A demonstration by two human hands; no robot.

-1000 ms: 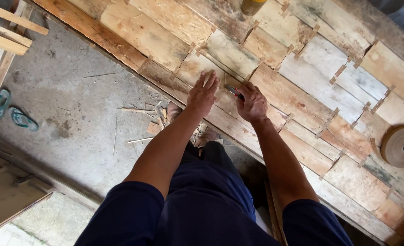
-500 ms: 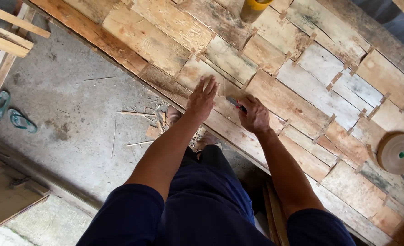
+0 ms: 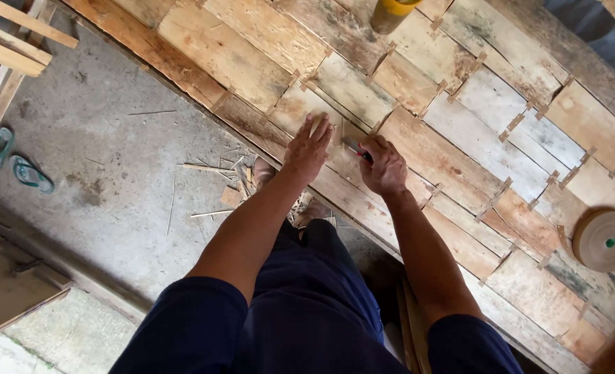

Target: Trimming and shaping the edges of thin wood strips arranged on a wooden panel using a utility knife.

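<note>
From the head view, looking straight down: my left hand point(image 3: 309, 147) lay flat on the veneer sheet point(image 3: 418, 118), fingers point(image 3: 319, 129) released and spread, holding nothing, just pressing the wood down at its near-left edge. My right hand point(image 3: 383, 166) sat just beside it, fingers clenched round a small red-handled tool point(image 3: 356, 149) whose tip touched the wood between the two hands; I could not tell what kind of tool it was. The step in hand, as I judged it, was working a seam of the patched sheet right there, one hand pinning, the other cutting or marking. The next move would call for a firm left palm and a short, controlled stroke kept clear of my own fingertips.

Counting, same view: one big sheet pieced from many pale and brown strips, with small tape patches too many to count. One tape roll point(image 3: 604, 239) lay well off to the right on the sheet, and one yellow container point(image 3: 391, 12) at the far edge. On the floor point(image 3: 113, 159) to the left lay two green sandals point(image 3: 15, 161), scattered wood slivers point(image 3: 214, 187) and, far left, a few loose battens point(image 3: 16, 34).
</note>
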